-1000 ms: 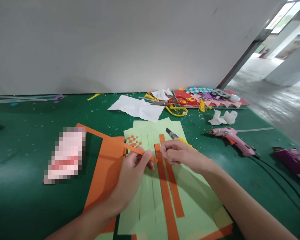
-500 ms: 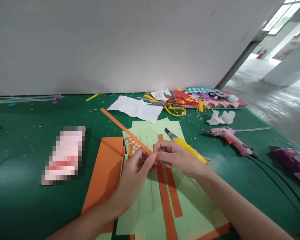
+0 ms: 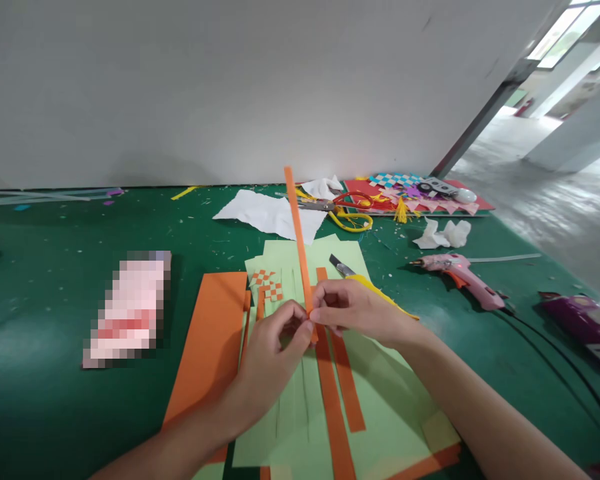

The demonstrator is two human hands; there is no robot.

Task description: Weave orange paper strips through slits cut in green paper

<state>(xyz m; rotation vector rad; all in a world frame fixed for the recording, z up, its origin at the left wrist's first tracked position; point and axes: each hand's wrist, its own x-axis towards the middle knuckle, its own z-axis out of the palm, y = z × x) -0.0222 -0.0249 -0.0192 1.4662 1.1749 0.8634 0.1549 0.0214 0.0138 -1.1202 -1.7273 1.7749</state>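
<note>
My left hand and my right hand meet fingertip to fingertip and both pinch the lower end of a long orange paper strip, which stands almost upright above the table. Below them lies a light green paper sheet cut into long slits, with two orange strips lying on it. A small orange-and-green woven patch sits at the sheet's far left corner. A wider orange sheet lies to the left, partly under my left forearm.
A yellow utility knife lies just behind my right hand. A pink glue gun with a black cord lies to the right. Scissors, white paper, tissue and coloured woven pieces are at the back. The green table meets a white wall.
The orange strip's far end has swung from lying low toward the left to standing nearly upright. My right hand has joined my left in pinching the strip's lower end.
</note>
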